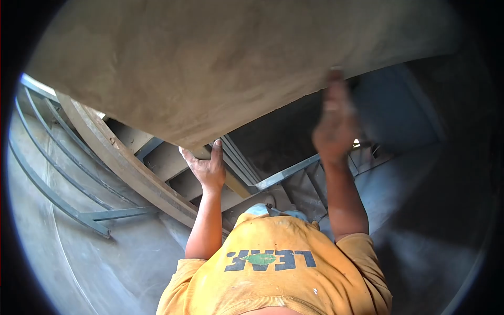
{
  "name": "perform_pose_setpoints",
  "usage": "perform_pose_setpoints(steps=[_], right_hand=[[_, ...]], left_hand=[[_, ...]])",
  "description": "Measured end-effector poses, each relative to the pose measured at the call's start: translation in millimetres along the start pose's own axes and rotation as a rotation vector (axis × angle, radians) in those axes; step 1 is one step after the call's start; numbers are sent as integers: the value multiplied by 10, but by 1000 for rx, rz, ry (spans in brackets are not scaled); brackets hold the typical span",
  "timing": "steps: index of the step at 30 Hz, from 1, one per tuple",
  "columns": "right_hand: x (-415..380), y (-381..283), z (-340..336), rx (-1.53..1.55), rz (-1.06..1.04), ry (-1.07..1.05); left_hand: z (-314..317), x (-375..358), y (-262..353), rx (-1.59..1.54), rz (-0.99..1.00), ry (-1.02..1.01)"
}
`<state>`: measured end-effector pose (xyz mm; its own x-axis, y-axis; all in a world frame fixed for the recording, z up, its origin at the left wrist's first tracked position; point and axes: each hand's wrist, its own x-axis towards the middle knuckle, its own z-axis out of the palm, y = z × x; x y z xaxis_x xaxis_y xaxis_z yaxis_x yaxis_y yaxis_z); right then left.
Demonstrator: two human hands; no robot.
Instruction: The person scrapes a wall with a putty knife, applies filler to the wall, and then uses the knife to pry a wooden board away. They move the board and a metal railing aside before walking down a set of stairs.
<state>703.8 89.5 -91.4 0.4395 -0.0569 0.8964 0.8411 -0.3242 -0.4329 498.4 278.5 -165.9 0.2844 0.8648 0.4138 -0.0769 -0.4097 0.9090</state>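
A large flat brown board [210,63] fills the top of the head view, its lower edge slanting up to the right. My left hand [207,170] grips the board's lower corner, with the thumb up and the other fingers partly hidden at the edge. Farther right, my right hand [336,123] is at the same edge, smeared by motion. Its upper digit overlaps the board's face, and the rest of its grip is hard to make out.
Grey metal rails [58,152] stand on the left beside a long wooden beam [126,157]. Below the board are metal frame bars [289,172] and pale slats [239,160]. A dark blue-grey panel [396,110] is at the right. The concrete floor [121,262] shows below.
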Motion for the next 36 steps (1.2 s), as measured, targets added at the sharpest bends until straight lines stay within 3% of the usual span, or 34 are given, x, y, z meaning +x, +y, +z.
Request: perform_pose_setpoints(steps=[2, 3, 5, 6, 7, 9, 10, 12, 13, 14, 16, 19, 21, 22, 24, 25, 26, 27, 29, 30, 31, 33, 36], right_hand=[[-484, 139, 153, 202, -100, -343], [-561, 130, 98, 191, -98, -340], [-618, 83, -9, 130, 111, -564], [-569, 106, 6, 125, 104, -564], [-401, 85, 44, 130, 63, -329], [-232, 35, 90, 197, 46, 23], [-214, 23, 90, 190, 47, 29], [-205, 19, 77, 103, -235, -236], [-386, 298, 101, -126, -170, -435], [-358, 526, 119, -143, -164, -425], [-85, 851, 165, -114, 229, 57], [1, 646, 97, 91, 319, 126], [53, 161, 87, 44, -216, -115], [-126, 56, 52, -59, -258, -336], [119, 327, 14, -288, -416, -347], [352, 599, 98, -241, -246, -118], [584, 820, 176, -190, -94, 112], [652, 846, 169, -200, -103, 124], [811, 864, 140, -163, 74, 131], [786, 422, 186, -116, 106, 30], [646, 170, 189, -208, -218, -90], [247, 203, 401, -56, -325, -54], [530, 360, 271, -1201, -658, -9]], left_hand=[[-30, 7, -18, 50, 25, -28], [-41, 18, -11, 99, 56, -42], [-47, 75, 83, 249, 182, -55], [-52, 64, 102, 410, 299, -60], [-4, 24, 10, 13, 64, -47], [-58, -10, -31, 62, 60, -58], [-65, 5, -51, 106, 70, -72], [-35, -3, -42, 23, 61, -76], [-28, 3, -36, -57, 47, -72], [-52, -5, -34, -66, 51, -90], [-23, -27, -15, -153, -35, -55], [8, -24, 23, -180, -46, -34], [-3, -29, 10, -206, -69, -46], [-77, -1, -116, 65, 111, -81], [13, -29, 159, -236, -75, -85], [-52, -23, -56, -30, 61, -57], [-53, 8, -27, -40, 75, -69], [-23, -1, 50, -137, 7, -74], [-30, -53, 107, -224, -121, -83], [-16, -17, 111, -135, -62, -93], [14, -12, 93, -219, -67, -92], [-13, -35, 57, -270, -70, -105], [-145, -6, -142, 103, 137, -124]])
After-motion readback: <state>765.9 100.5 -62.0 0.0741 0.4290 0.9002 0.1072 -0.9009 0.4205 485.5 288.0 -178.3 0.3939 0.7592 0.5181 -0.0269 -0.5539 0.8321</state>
